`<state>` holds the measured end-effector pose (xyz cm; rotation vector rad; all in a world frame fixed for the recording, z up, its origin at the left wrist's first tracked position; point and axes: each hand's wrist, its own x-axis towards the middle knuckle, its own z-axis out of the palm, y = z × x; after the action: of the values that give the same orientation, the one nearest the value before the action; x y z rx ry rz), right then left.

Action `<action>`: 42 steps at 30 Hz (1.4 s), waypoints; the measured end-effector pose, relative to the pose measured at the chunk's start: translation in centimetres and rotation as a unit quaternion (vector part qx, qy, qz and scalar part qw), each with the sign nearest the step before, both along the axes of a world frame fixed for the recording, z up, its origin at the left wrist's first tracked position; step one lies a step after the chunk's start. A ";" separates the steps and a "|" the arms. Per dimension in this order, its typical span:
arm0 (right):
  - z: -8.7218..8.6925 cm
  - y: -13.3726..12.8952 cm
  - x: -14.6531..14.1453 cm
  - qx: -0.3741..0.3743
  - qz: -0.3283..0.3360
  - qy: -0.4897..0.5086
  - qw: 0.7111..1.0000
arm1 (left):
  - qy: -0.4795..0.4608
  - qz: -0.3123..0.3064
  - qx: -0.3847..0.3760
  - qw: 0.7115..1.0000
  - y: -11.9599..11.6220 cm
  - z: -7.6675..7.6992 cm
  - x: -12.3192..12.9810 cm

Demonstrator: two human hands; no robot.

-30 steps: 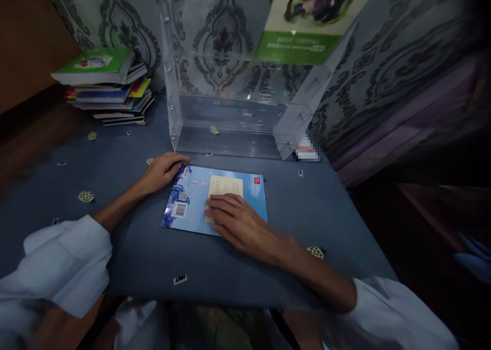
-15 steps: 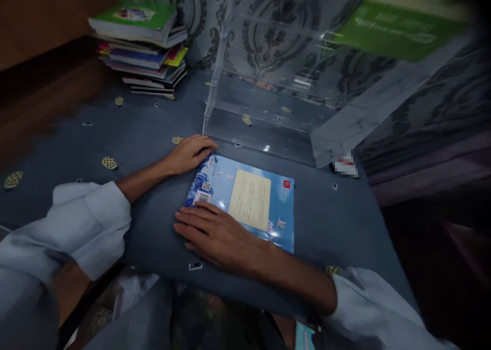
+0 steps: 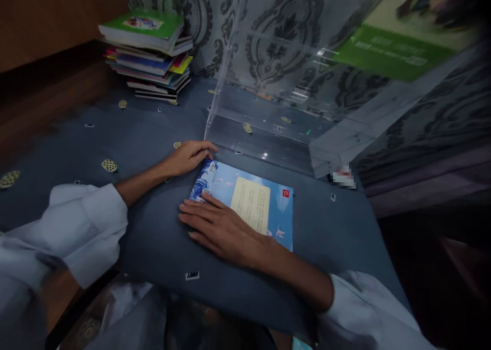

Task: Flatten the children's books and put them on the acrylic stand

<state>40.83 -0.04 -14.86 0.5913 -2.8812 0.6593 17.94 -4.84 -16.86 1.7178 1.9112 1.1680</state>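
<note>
A blue book (image 3: 278,214) with a cream text panel and a small red logo lies flat on the dark grey tablecloth, turned sideways to me. My right hand (image 3: 224,230) rests palm down across its near left part, fingers stretched out and slightly apart, covering part of the cover. At the book's far left corner is my left hand (image 3: 190,156), fingers extended and gently bent, fingertips at or just beyond the edge. Whether those fingertips press on the book or the cloth I cannot tell.
A clear acrylic rack (image 3: 261,153) stands behind the book, with a green and cream book (image 3: 391,53) on its upper right. Several books form a stack (image 3: 153,58) at the back left. A small blurred item (image 3: 342,177) lies by the rack's right foot. Patterned wallpaper (image 3: 284,33) is behind.
The view has shifted slightly, so the stack and rack sit lower in the picture. My right hand now covers more of the book's barcode area. My left hand stays at the far left corner.
</note>
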 end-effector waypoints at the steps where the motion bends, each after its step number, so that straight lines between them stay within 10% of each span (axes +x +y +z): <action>1: 0.1 0.3 -0.2 -0.003 -0.004 0.000 1.000 | -0.007 0.001 0.000 1.000 0.0 0.0 0.0; 19: -0.8 7.5 -4.9 -0.020 -0.091 0.007 0.996 | -0.042 -0.010 0.009 0.999 -0.5 0.0 0.0; 42: -2.3 8.2 -5.1 -0.134 -0.121 0.101 0.978 | 0.110 0.067 -0.015 0.992 -3.7 0.3 3.2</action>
<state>35.72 8.14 -17.14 0.2474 -2.5599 0.8735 21.15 -8.50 -16.61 1.7892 2.1927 1.0261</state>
